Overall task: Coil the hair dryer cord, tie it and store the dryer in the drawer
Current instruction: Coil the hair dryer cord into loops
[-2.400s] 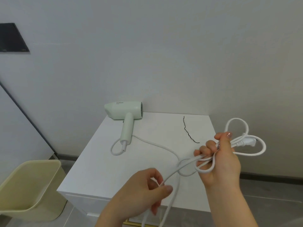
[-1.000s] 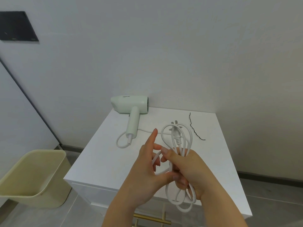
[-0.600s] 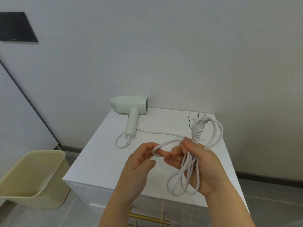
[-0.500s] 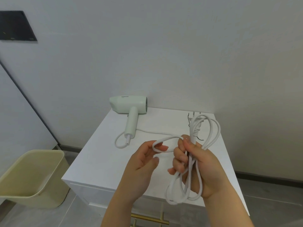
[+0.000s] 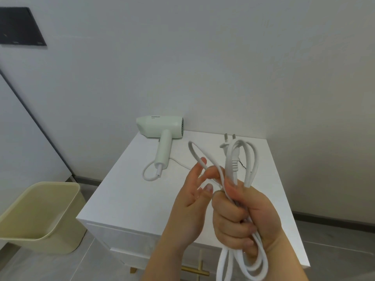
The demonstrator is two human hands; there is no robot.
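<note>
– Cord (image 5: 224, 260) coiled yet?
– Nearly: right hand (image 5: 243, 216) clenches the loops above the cabinet (image 5: 121, 189); left hand (image 5: 192, 199), fingers spread, guides the loose one. Next, I'd judge: tuck it, then tie.

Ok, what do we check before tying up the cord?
1. Right hand grips the cord coil: ok.
2. Plug tucked among the loops: ok.
3. All cord coiled: not ok, a stretch runs loose to the hair dryer.
4. Left hand holding the loose loop firmly: cannot tell.
5. Black tie reachable on the cabinet: ok.
</note>
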